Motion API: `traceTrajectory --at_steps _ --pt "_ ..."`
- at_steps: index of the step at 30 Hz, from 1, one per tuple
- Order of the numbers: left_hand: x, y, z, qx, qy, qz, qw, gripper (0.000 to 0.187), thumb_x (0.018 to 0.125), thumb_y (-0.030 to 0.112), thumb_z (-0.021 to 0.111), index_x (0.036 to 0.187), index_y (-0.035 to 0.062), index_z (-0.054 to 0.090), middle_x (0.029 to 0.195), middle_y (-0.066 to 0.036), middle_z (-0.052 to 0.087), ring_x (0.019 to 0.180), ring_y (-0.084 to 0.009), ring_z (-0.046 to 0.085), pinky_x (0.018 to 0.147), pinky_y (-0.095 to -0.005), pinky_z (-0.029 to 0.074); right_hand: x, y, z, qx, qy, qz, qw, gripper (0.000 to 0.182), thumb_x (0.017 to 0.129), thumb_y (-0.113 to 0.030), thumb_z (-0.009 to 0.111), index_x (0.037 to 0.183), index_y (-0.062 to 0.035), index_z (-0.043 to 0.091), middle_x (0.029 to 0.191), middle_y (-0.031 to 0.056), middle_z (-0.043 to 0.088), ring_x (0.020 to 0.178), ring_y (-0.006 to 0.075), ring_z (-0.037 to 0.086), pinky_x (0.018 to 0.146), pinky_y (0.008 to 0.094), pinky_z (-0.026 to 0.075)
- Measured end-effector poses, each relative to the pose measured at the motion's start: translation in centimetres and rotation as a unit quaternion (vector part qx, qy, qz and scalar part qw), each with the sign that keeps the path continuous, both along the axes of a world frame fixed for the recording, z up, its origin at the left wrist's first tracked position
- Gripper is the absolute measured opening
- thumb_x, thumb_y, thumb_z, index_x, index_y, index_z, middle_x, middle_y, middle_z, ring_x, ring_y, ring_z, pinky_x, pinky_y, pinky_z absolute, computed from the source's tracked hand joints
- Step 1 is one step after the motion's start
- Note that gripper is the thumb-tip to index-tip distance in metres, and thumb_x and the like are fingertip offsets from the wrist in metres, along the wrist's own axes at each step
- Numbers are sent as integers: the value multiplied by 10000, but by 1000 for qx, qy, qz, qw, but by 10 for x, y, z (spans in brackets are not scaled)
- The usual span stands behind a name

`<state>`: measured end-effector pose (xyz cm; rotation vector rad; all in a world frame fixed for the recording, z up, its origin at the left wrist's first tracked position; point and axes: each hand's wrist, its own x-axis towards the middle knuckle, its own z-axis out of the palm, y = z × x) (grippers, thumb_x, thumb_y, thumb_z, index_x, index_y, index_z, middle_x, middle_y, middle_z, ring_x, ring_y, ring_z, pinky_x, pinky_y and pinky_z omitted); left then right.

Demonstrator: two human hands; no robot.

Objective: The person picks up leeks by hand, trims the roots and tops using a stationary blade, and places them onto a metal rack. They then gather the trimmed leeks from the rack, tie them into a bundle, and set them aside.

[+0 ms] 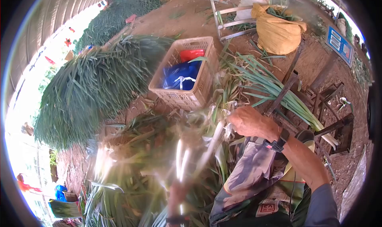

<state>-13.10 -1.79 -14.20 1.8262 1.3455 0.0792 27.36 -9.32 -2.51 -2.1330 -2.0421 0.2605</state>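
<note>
My left hand [177,195] is smeared by motion at the bottom centre, closed around green onions [181,159] whose white stalks point up from it. My right hand [250,121] is closed, with a pale, papery strip of onion skin [229,130] at its fingertips. Just below that hand, another white stalk [211,145] slants through the blur. A pile of green onions [115,199] lies to the left of my left hand, roots toward the top. Loose peeled leaves [229,87] lie beyond my right hand.
A plastic crate [203,93] holds blue and red items. Large heaps of green onions [95,83] stand left. A bundle of long onions [286,95] rests on a metal frame [338,127] at right. Farther back are a yellow sack [278,36] and a pale rack [217,22].
</note>
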Motion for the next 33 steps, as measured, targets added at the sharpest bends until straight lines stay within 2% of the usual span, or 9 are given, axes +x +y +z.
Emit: traceTrajectory --at_steps 3,8,15,18,21,22,25,30,33 --pt "22 17 10 59 -54 -53 995 426 808 304 824 1042 1 636 900 -135 703 813 -216 682 739 -373 552 0 -11 12 -22 24 2 999 75 781 -62 650 793 10 631 752 224 661 756 404 686 687 512 538" --pt "64 32 69 -80 -140 -39 986 344 818 113 761 1110 -27 645 957 -80 692 879 -171 669 794 -328 548 -6 -27 32 -18 36 1 999 68 807 -73 633 792 -10 611 763 184 654 724 363 683 661 482 540" --pt "80 34 106 -144 -227 -58 961 364 801 150 785 1101 -16 662 923 -79 690 820 -164 647 740 -313 522 17 -29 12 153 271 -115 943 665 821 -307 802 1342 -14 511 1150 251 659 1023 425 657 897 490 532" --pt "85 36 102 -99 -215 -107 966 305 861 138 762 1125 9 684 896 -75 713 766 -139 658 636 -317 540 22 -37 29 67 376 -161 910 848 853 -374 772 1512 -20 372 1395 275 559 1244 397 585 1085 442 459" --pt "71 16 89 -159 -450 -92 874 502 963 397 675 1315 46 611 1131 -247 686 1049 -386 657 922 -454 507 25 -39 36 2 483 -152 862 917 869 -460 748 1552 -31 311 1471 274 506 1355 375 522 1164 427 405" --pt "84 35 82 -151 -314 -122 929 590 875 466 762 1261 52 594 994 -253 702 925 -380 687 820 -475 528 23 -38 39 -5 485 -156 860 862 878 -451 740 1526 -26 361 1454 275 521 1355 368 522 1159 432 411" --pt "104 23 131 -172 -233 -115 950 360 744 151 805 1036 0 660 901 -50 653 817 -152 610 759 -300 489 22 -32 33 -36 476 -132 868 647 926 -402 691 1406 -7 512 1371 276 576 1322 349 548 1117 445 450" --pt "109 19 114 -184 -303 -67 933 308 743 146 806 980 20 655 847 -23 631 771 -137 589 710 -288 482 9 -29 6 90 354 -58 929 390 970 -201 621 1288 23 600 1173 243 665 1081 352 674 978 445 540" --pt "120 28 126 -180 -298 -78 934 295 750 143 808 964 21 648 834 -24 628 750 -137 591 686 -292 487 -10 -35 10 -23 378 -21 925 462 966 -208 628 1343 43 538 1196 254 659 1076 351 681 966 460 548"
